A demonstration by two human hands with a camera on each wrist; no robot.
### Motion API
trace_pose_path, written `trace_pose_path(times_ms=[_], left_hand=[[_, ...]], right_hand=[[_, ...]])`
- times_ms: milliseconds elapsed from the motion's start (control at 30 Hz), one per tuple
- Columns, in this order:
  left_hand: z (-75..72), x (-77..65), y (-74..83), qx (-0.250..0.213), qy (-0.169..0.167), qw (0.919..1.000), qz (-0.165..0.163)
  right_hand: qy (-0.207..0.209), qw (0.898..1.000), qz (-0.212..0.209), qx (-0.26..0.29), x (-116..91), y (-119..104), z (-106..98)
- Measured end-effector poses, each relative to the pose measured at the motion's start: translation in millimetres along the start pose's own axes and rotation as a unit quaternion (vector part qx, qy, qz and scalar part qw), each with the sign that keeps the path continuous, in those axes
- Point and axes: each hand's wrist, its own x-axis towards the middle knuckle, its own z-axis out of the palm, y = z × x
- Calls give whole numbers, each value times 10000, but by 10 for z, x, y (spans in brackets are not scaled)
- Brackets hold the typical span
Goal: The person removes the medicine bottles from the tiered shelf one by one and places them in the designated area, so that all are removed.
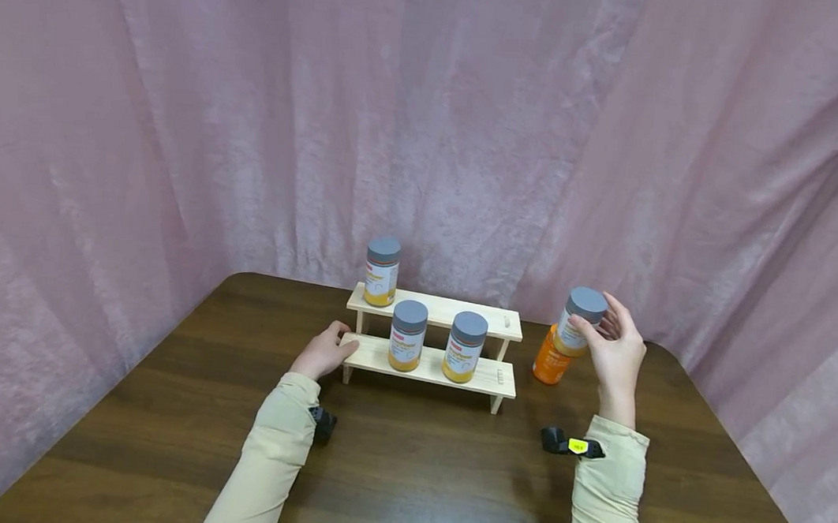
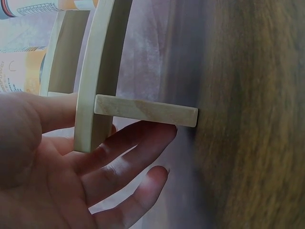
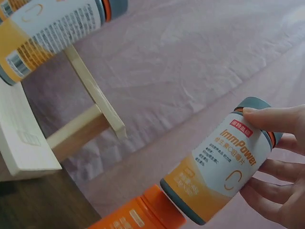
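Note:
My left hand [image 1: 323, 351] grips the left end of the lower step of a two-tier wooden rack [image 1: 371, 355]. In the left wrist view, the thumb lies over the board [image 2: 90, 95] and fingers reach under it, beside the leg [image 2: 145, 110]. On the right, my right hand [image 1: 616, 355] holds a supplement bottle [image 3: 221, 160] with a grey lid and a white and yellow label, pinched near its lid. Its base is close to the top of an orange bottle [image 1: 549, 365]; whether they touch I cannot tell.
One grey-lidded bottle [image 1: 382, 274] stands at the left of the upper step. Two similar bottles, one left [image 1: 408, 338] and one right [image 1: 465, 349], stand on the lower step. Beneath is a brown wooden table [image 1: 408, 466], with a pink curtain [image 1: 454, 137] behind.

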Motion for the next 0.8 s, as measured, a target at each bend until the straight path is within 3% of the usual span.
trace_pose_path(times_ms=[333,800], left_hand=[[-12,3,5,48,25,10000,79],[-15,-6,8,8,-52,10000,37]], right_hand=[[400,9986,318,144,52,107,-136],[854,9942,274,599,89,223,-246]])
